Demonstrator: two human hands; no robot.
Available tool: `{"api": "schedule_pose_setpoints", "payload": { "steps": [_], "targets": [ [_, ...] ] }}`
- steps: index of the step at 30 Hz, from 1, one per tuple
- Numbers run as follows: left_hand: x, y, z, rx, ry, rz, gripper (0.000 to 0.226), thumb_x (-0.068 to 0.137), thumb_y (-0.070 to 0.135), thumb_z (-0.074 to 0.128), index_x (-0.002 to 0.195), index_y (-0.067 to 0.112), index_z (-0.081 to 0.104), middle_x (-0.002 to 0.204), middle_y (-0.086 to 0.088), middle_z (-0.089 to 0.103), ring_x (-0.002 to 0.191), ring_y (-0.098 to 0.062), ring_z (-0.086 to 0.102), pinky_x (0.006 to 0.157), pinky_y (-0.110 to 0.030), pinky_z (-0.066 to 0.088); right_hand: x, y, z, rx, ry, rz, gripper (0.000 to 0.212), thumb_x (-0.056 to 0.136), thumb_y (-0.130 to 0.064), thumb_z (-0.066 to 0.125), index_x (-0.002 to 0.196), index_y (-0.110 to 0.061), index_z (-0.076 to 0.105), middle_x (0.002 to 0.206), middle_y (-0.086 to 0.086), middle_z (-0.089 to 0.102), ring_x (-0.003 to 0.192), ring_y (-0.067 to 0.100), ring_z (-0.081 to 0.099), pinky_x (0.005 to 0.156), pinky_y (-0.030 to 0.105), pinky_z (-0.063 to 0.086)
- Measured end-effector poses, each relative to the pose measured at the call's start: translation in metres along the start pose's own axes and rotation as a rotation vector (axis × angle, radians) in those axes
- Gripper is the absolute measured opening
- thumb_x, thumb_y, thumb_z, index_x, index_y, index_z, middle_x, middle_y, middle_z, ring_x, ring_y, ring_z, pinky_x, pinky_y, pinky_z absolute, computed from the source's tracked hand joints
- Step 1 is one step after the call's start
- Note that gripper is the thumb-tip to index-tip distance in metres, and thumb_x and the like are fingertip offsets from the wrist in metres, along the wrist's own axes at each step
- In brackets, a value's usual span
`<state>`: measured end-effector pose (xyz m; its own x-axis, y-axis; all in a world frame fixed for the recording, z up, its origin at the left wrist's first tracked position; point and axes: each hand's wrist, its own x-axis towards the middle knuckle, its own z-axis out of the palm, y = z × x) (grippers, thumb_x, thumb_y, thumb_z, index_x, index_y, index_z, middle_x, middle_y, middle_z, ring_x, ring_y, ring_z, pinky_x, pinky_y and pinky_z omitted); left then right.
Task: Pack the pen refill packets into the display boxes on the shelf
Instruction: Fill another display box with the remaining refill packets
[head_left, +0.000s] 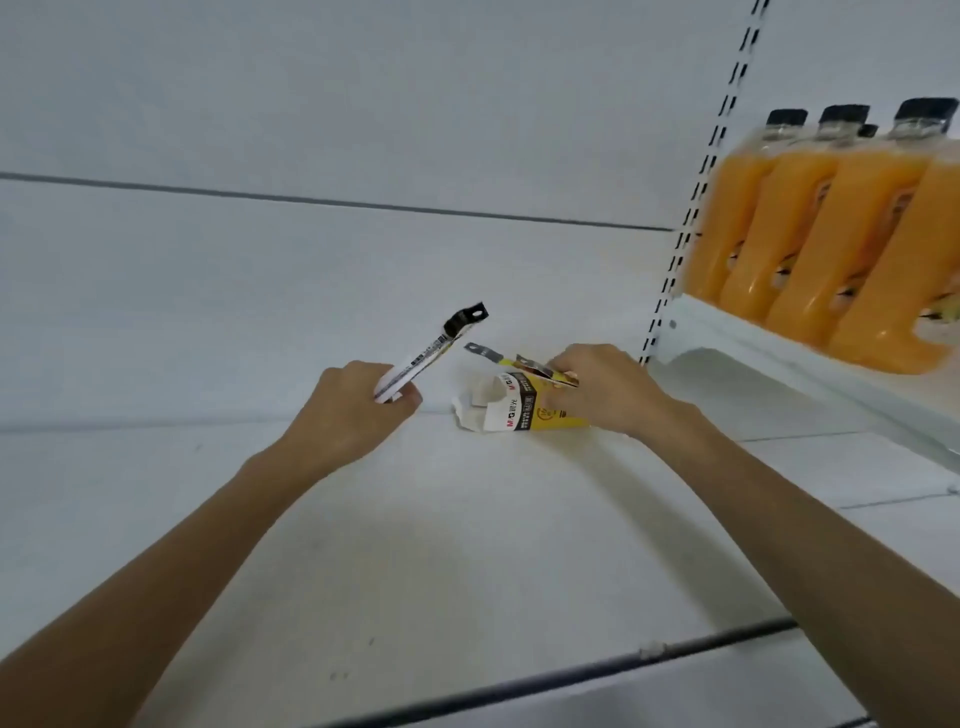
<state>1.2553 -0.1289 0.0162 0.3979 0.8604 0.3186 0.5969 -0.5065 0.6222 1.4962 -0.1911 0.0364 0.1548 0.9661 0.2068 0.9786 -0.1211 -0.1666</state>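
- The left hand (358, 410), well to the left of the display box (519, 408), was curled around the lower end of a white refill packet (431, 353). The packet's black hang-tab pointed up and to the right, toward the box. Whether the hand held one packet or a thin stack could not be told.
- The shelf (363, 545) carried the box near its back edge, against the rear panel.
- The display box was yellow, black and white. It lay with its open, rather crumpled white mouth turned left, toward the left hand. No packet could be seen lying inside it, though its far end was hidden.
- A second packet (519, 362), yellow and black, hovered just above the box, with its grey tip reaching left past the box's mouth.
- The right hand (602, 387), at the right end of the box, pinched that second packet between thumb and fingers. Its lower fingers seemed to lie against the box, but a firm hold there could not be told.
- Orange juice bottles (831, 234) stood on a neighbouring shelf far to the right of the box and played no part.
- By my reading the packing was at an early stage. Nothing was visibly packed, both held packets were yet to go in, and only this one box was in view.
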Motion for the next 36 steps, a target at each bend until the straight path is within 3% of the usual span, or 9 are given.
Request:
{"api": "schedule_pose_setpoints", "payload": {
  "steps": [4,9,14,19,22,27,30,32,36],
  "targets": [
    [-0.007,0.001,0.005,0.008,0.025,-0.060,0.026,0.085,0.024,0.055,0.083,0.000,0.062,0.059,-0.004,0.051,0.049,-0.014,0.040,0.045,-0.014,0.033,0.022,0.009,0.021,-0.040,-0.095,-0.142,0.023,0.072,-0.034,0.069,0.093,-0.035,0.058,0.096,-0.008,0.054,0.092,0.020,0.058,0.071,0.031,0.043],
    [-0.018,0.012,0.007,-0.022,0.019,-0.007,0.014,0.085,0.020,0.058,0.077,0.020,0.070,0.063,-0.004,0.060,0.050,-0.006,0.045,0.050,-0.011,0.037,0.026,0.007,0.022,-0.048,-0.120,-0.159,0.036,0.065,-0.041,0.077,0.092,-0.023,0.063,0.100,0.000,0.046,0.087,0.022,0.053,0.070,0.031,0.042],
    [-0.027,0.024,-0.004,-0.093,0.252,0.141,0.005,0.078,0.021,0.070,0.074,0.022,0.068,0.063,0.009,0.057,0.055,0.004,0.049,0.051,-0.008,0.034,0.007,-0.028,-0.001,0.281,-0.107,-0.294,0.054,0.060,-0.035,0.083,0.106,-0.026,0.058,0.102,-0.003,0.054,0.093,0.015,0.052,0.080,0.030,0.043],
    [-0.031,0.031,-0.026,-0.133,0.376,0.318,0.032,0.061,0.053,0.067,0.080,0.027,0.066,0.085,0.013,0.062,0.075,-0.001,0.058,0.057,-0.010,0.042,-0.014,-0.056,-0.025,0.699,-0.129,-0.317,0.054,0.061,-0.026,0.085,0.109,-0.029,0.060,0.103,-0.009,0.067,0.094,0.008,0.063,0.081,0.026,0.052],
    [-0.039,0.043,-0.041,-0.214,0.415,0.371,0.025,0.059,0.057,0.064,0.081,0.046,0.063,0.089,0.020,0.062,0.079,0.004,0.057,0.063,-0.005,0.039,-0.026,-0.063,-0.032,1.006,-0.145,-0.341,0.044,0.065,-0.010,0.082,0.102,-0.025,0.063,0.091,-0.007,0.071,0.084,0.010,0.069,0.070,0.020,0.053],
    [-0.042,0.057,-0.050,-0.235,0.337,0.311,0.047,0.057,0.058,0.073,0.096,0.033,0.065,0.091,0.017,0.064,0.078,0.002,0.058,0.060,-0.005,0.040,-0.039,-0.071,-0.028,1.268,-0.210,-0.258,0.037,0.072,0.001,0.072,0.100,-0.019,0.058,0.057,-0.012,0.065,0.053,0.001,0.063,0.044,0.009,0.041],
    [-0.043,0.058,-0.046,-0.331,0.298,0.193,0.049,0.054,0.054,0.071,0.099,0.035,0.063,0.083,0.015,0.065,0.066,0.004,0.058,0.051,-0.008,0.042,-0.042,-0.066,-0.034,1.299,-0.290,-0.256,0.051,0.067,-0.005,0.078,0.113,-0.016,0.057,0.073,-0.003,0.066,0.041,0.001,0.050,0.040,0.010,0.035],
    [-0.043,0.059,-0.043,-0.372,0.306,0.150,0.048,0.052,0.053,0.067,0.098,0.037,0.063,0.077,0.012,0.065,0.060,0.003,0.056,0.049,-0.009,0.042,-0.037,-0.062,-0.045,1.320,-0.207,-0.265,0.042,0.067,-0.015,0.075,0.107,-0.016,0.062,0.094,0.007,0.062,0.041,0.002,0.037,0.040,0.013,0.030],
    [-0.042,0.066,-0.033,-0.437,0.318,0.124,0.032,0.059,0.045,0.073,0.089,0.037,0.063,0.062,0.014,0.060,0.051,0.002,0.048,0.050,-0.009,0.040,-0.018,-0.062,-0.092,1.676,0.252,-0.135,0.013,0.085,-0.006,0.054,0.074,-0.006,0.060,0.069,0.005,0.058,0.038,0.006,0.032,0.037,0.016,0.025]
  ]
}}
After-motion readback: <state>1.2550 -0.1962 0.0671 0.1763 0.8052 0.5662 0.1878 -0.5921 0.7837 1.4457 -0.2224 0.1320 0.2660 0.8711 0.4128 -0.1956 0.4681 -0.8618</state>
